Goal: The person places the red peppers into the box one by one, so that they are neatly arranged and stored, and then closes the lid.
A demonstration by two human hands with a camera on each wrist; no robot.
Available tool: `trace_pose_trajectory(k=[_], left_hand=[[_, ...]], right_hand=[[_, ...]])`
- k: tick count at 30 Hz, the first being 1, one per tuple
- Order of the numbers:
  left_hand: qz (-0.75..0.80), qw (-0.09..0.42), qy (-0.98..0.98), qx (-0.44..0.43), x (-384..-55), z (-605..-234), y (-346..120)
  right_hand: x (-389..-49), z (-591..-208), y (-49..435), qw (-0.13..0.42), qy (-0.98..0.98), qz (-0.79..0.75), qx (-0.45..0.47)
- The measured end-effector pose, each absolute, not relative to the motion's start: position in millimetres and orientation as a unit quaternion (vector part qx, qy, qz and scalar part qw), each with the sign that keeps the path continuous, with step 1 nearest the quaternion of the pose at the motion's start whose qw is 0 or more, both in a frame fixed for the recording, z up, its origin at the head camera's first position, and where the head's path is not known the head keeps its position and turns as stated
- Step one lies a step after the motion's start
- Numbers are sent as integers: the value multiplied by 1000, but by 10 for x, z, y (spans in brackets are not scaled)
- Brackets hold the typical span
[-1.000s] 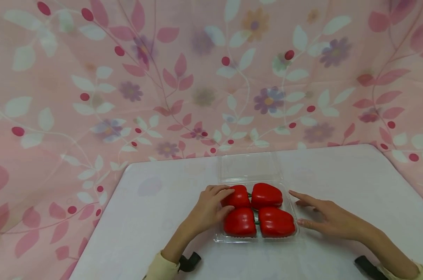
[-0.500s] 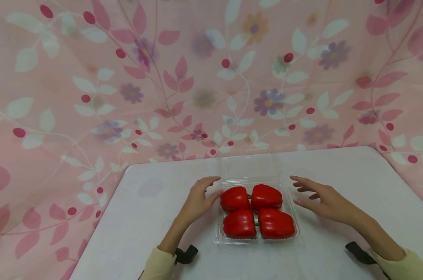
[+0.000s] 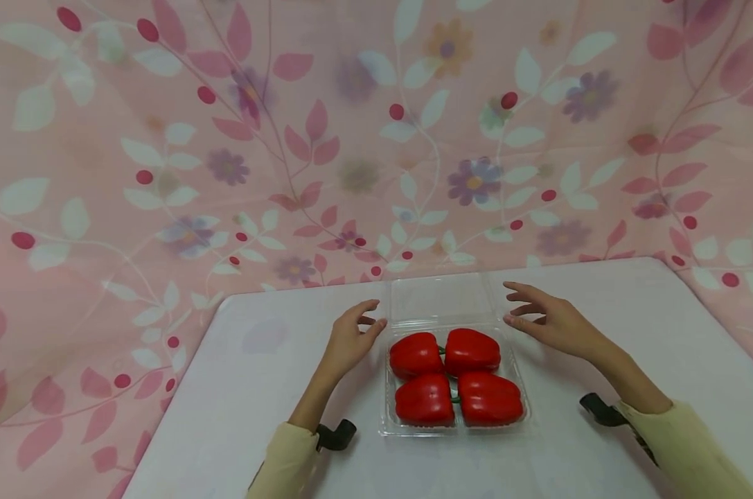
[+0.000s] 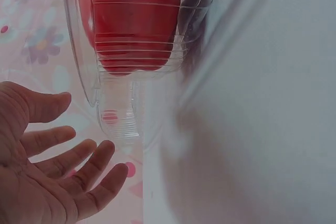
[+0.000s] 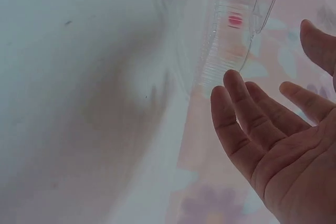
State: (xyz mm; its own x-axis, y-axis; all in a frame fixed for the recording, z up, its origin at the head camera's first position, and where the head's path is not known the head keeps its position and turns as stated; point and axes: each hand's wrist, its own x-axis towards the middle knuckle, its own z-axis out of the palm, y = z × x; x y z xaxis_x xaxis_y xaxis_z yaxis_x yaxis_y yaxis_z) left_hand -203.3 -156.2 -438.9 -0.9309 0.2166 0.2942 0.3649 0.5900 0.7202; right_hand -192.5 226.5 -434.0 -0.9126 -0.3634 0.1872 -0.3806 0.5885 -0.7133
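Several red bell peppers with green stems lie in two rows in a clear plastic clamshell box. The box's lid is flipped back behind them. Just left of the lid hinge is my left hand, its fingers loosely bent and nothing in them. My right hand hovers by the lid's right edge, fingers spread and likewise holding nothing. From the left wrist, a pepper shows through the ribbed plastic wall, apart from the fingers. In the right wrist view, the fingertips overlap the lid.
The box stands on a white-covered table. Behind the table's far edge hangs a pink floral cloth. A black wrist mount sticks out from the left sleeve, and another black mount from the right sleeve.
My left hand has come off the back left pepper and moved away to the far left of the box. The right hand has moved back from the tray's right side towards the lid.
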Motion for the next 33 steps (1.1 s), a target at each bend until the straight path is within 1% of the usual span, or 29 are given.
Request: trace_pose_trajectory(k=[9,14,21,26,33], left_hand=[[-451,68,-886,-88,-2154,-4440,-1541],[-494,45,-867,-52,-2214,-4442,-1538],[-561,11,-826,-42,-2265,-4455,-1514],[-570,9,-821,-36,-2283,-4472,-1489],[-573,10,-819,-23,-2307,-4472,-1444]], right_hand=[[-2141,-4338,2202,-6,-901,395,182],[-2217,-4333,2157,-31,-905,393,160],[-2301,-4368,2124,-49,-902,402,147],[-2340,-4389,2112,-53,-889,429,154],[-2368,-4426,2086,-81,-856,489,148]])
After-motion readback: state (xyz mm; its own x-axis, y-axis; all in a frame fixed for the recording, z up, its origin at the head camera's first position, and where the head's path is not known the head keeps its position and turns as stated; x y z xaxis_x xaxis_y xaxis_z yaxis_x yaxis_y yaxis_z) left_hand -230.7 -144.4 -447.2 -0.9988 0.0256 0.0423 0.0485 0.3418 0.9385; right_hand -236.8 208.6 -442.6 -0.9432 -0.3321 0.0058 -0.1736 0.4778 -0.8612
